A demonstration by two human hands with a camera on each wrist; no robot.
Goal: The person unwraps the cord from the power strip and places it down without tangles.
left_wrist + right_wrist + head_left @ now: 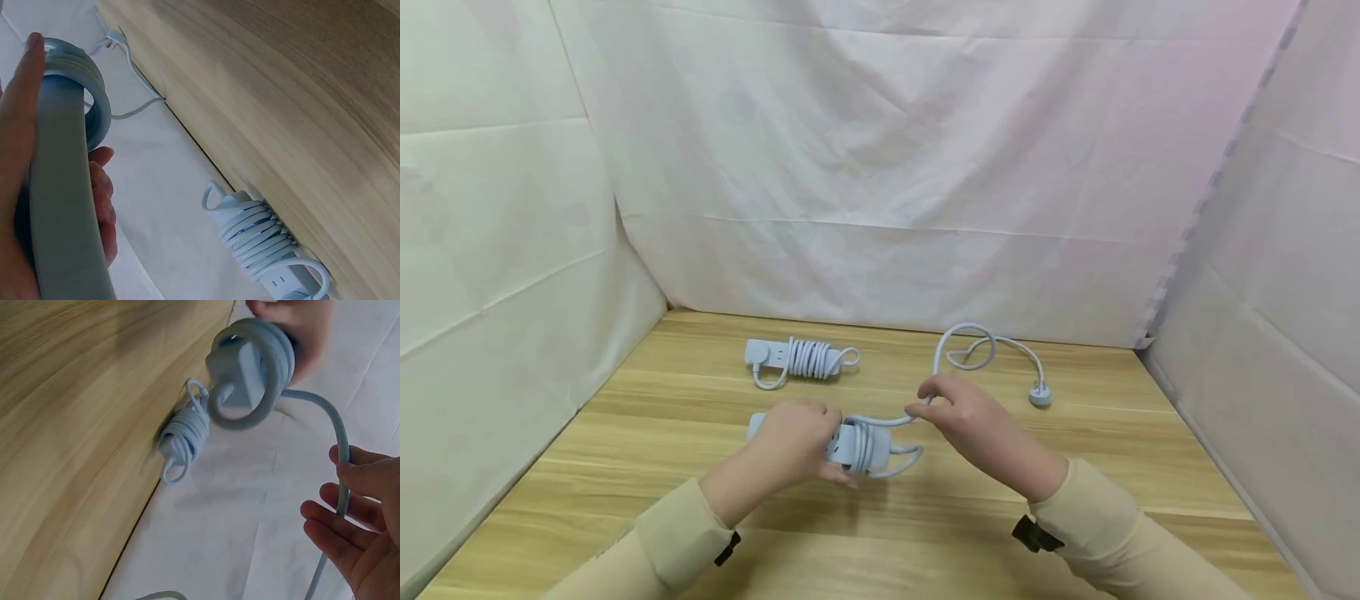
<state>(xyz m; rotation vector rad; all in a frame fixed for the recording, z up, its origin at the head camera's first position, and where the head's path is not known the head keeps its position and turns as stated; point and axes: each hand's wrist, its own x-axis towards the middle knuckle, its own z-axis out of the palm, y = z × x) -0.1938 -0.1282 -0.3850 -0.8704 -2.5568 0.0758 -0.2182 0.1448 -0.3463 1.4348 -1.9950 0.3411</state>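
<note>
Power strip (844, 448): axis crosswise, wound end rightward; left hand (793, 442) grips it, right hand (967, 417) pinches cord (340, 434).

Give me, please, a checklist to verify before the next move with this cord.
1. Left hand grips the power strip: ok.
2. Right hand holds the free cord: ok.
3. Coils go around the power strip: ok.
4. Free cord fully wound: not ok, the plug lies on the table.
5. Wrapped strip apart from both hands: ok.
6. Coils tight enough: cannot tell.
</note>
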